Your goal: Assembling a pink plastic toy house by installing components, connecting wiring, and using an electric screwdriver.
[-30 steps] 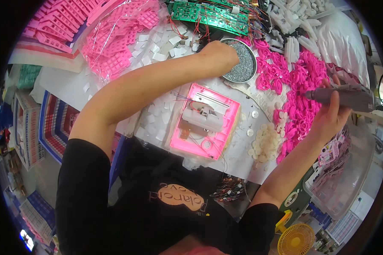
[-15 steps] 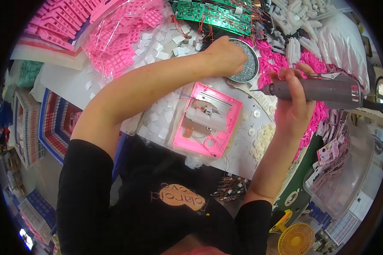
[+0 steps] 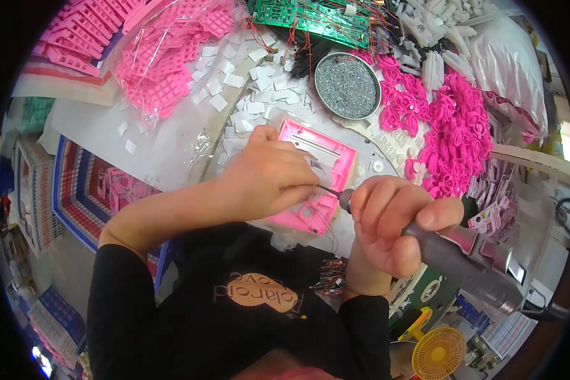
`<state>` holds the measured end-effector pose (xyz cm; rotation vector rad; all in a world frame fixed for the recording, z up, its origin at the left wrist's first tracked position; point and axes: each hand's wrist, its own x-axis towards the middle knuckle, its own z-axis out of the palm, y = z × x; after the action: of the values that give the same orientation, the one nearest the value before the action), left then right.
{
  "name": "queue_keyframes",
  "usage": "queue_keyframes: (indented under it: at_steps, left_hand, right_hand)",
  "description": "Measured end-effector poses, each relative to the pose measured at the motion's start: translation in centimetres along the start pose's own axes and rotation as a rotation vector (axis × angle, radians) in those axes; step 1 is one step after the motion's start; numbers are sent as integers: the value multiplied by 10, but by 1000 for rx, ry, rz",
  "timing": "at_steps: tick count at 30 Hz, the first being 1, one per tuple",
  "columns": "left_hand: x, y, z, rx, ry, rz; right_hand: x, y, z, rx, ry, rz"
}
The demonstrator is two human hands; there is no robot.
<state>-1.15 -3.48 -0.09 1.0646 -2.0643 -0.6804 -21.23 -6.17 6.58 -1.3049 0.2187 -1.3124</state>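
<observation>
My right hand (image 3: 396,221) is wrapped round a grey electric screwdriver (image 3: 472,269), held aslant with its bit toward the left. At the tip of the bit, my left hand (image 3: 269,171) has its fingertips pinched together; whatever is between them is too small to make out. Both hands are over a pink plastic case (image 3: 329,212) with its inside facing up. The left hand covers most of the case's middle, while a slotted strip and thin wires show at its edges. Beyond it stands a round tin (image 3: 377,104) filled with small silvery screws.
Green circuit boards (image 3: 310,22) with wires lie at the back. Pink ring-shaped parts (image 3: 456,139) are heaped at right, white plastic parts (image 3: 434,69) behind them. A bag of pink parts (image 3: 164,60) and scattered white pieces (image 3: 234,80) lie at left. A yellow fan (image 3: 438,353) stands lower right.
My left hand has left the tin of screws and come back over the pink case, fingers pinched. My right hand has brought the screwdriver left and nearer, its bit now at the left fingertips.
</observation>
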Motion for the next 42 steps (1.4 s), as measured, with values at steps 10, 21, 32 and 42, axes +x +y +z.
queue_keyframes:
  at_steps: [10, 21, 32, 42]
  left_hand:
    - [-4, -3, 3, 128, 72, 61]
    - [-29, -24, 10, 387, 105, 28]
    - [-29, -33, 14, 386, 135, 96]
    - [-28, -30, 12, 329, 172, 110]
  right_hand:
    - [-1, 5, 14, -71, 33, 76]
    - [1, 53, -2, -221, -26, -37]
    - [0, 66, 0, -192, -127, 6]
    - [-1, 56, -4, -147, -139, 62]
